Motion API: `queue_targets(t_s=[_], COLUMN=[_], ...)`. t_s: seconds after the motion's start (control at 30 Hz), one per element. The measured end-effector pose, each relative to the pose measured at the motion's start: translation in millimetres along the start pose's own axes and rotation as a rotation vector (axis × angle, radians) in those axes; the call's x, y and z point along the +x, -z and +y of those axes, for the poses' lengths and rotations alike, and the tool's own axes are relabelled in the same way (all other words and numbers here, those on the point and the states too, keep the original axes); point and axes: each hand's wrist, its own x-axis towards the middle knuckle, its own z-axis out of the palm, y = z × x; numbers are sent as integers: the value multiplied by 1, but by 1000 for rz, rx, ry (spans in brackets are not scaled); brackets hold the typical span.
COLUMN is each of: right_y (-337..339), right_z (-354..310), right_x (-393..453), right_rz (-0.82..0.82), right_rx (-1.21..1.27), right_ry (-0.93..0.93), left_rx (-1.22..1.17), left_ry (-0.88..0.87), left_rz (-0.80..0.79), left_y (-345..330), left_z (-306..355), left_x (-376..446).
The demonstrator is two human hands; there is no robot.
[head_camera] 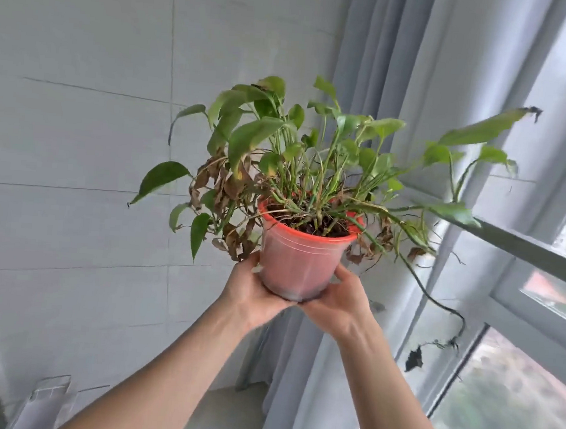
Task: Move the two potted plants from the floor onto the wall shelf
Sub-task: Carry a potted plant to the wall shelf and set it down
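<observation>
The tiled wall [78, 130] fills the left of the frame, the curtain [371, 69] and window [536, 335] the right; no shelf shows. At centre the potted plant [310, 189] is held aloft, left hand [252, 289] and right hand [343, 297] cupped round the pot's base. Its long trailing vine [437, 297] could snag the curtain, tipping the pot.

pale floor [225, 409] below, a blurred clear object [45, 402] on it

My one head view looks forward and slightly upward, close on the raised pot [299, 263], window [539, 302] at three o'clock.
</observation>
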Motion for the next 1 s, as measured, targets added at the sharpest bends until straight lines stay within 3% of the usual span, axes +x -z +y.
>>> queue_targets(t_s=[0.2, 0.37, 0.5, 0.77, 1.0], right_y=[-1, 16, 34, 57, 82], right_z=[24, 37, 41, 44, 81], right_x=[-26, -74, -138, -283, -470], right_rz=[75, 156, 237, 310, 429], right_rx=[34, 91, 101, 163, 194], right_ry=[136, 266, 411, 713, 935], left_rx=[14, 39, 37, 85, 55], left_ry=[121, 253, 444, 733, 1024], left_rz=[-82, -126, -182, -463, -590], left_y=[5, 3, -16, -81, -136], left_z=[2, -35, -85, -188, -323], left_x=[-10, -24, -44, -103, -219])
